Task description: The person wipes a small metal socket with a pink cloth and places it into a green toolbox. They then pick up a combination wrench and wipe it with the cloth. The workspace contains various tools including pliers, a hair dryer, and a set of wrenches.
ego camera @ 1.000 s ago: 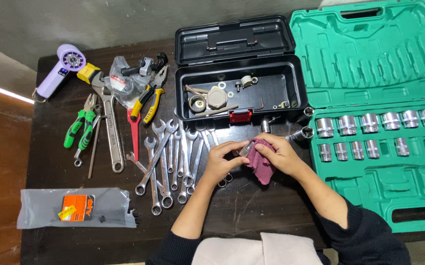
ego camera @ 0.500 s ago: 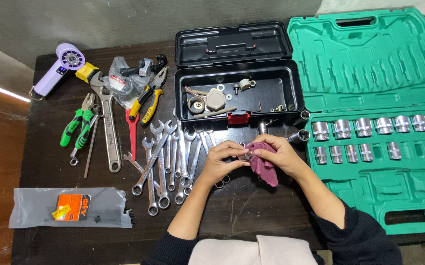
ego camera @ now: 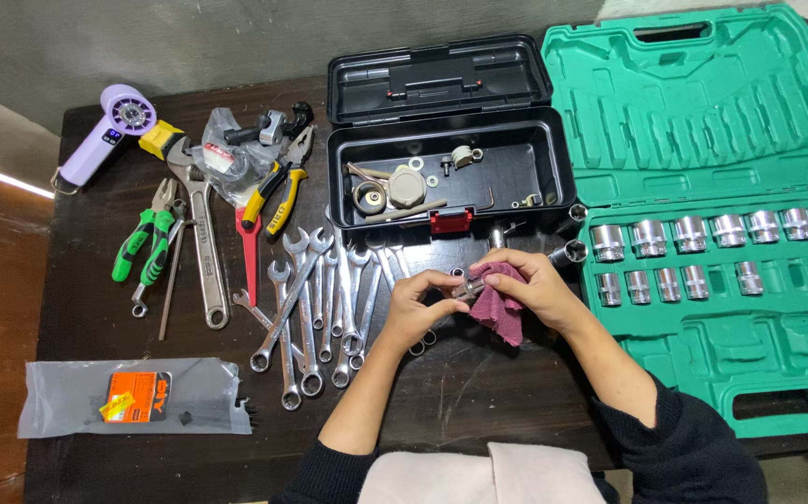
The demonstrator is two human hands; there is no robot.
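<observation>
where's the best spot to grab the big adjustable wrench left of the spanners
Probably the bare middle of the adjustable wrench handle, from above. It lies flat, head away from the person, ring end near. The green-handled pliers lie close on the left, so a grip across the shaft looks clearest.

Maroon rag (ego camera: pixel 502 308), silver socket (ego camera: pixel 467 287), green case (ego camera: pixel 702 121), black toolbox (ego camera: pixel 441 89) with red latch (ego camera: pixel 450 221), lilac dryer (ego camera: pixel 105 131), green-handled pliers (ego camera: pixel 142 245), yellow-and-black pliers (ego camera: pixel 278 187), dark brown table (ego camera: pixel 96 355)
</observation>
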